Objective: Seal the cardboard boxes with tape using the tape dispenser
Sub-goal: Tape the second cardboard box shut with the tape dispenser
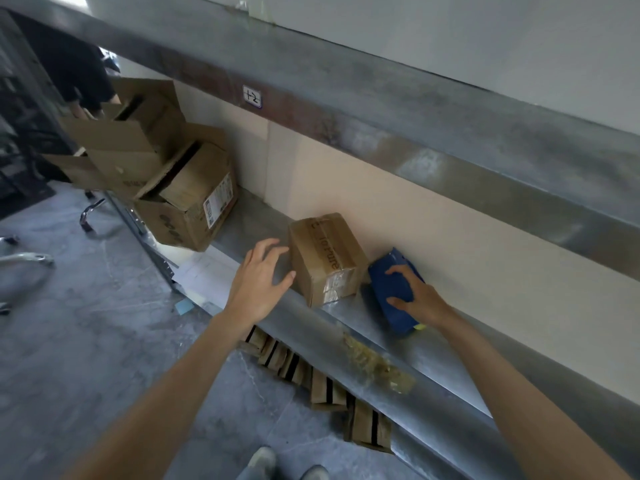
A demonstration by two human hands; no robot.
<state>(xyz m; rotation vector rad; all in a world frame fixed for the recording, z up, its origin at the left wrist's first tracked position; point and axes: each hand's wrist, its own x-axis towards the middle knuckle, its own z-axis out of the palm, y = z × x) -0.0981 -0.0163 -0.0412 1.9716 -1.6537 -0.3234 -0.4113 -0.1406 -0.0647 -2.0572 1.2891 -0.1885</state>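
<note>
One taped cardboard box (325, 258) stands on the metal worktop (381, 337). Just to its right, the blue tape dispenser (388, 285) is clasped by the right grip (420, 299), fingers curled over it. The left grip (258, 282) is held spread beside the box's left face.

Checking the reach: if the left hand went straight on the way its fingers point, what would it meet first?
Most likely the left side of the small taped box, just ahead of the open left hand; the gap between them is hard to judge.
</note>
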